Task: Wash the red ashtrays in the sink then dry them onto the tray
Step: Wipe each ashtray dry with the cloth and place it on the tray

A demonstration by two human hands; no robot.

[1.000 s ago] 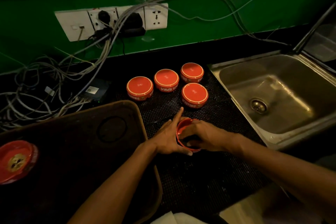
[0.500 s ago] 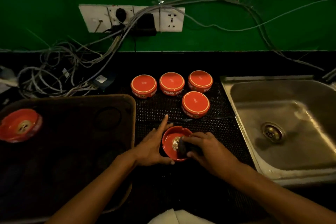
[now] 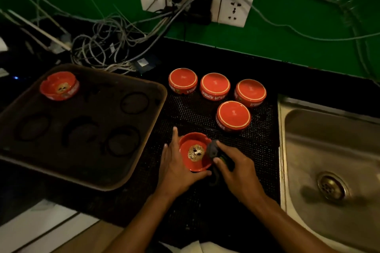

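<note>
Gripping ashtray, others lettered "RIMBA"

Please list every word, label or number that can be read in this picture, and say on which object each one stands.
"RAJA RIMBA", printed upside down on the side of the middle overturned ashtray.
"BINTANG", only partly legible and upside down, on the nearest overturned ashtray.
White lettering on the other overturned ashtrays and on the ashtray on the tray: too blurred to read.

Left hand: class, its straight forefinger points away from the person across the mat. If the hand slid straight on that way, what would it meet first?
Probably the leftmost upturned ashtray in the back row. The left hand holds the upright ashtray; only bare black mat shows ahead of its forefinger, though depth is hard to judge.
</note>
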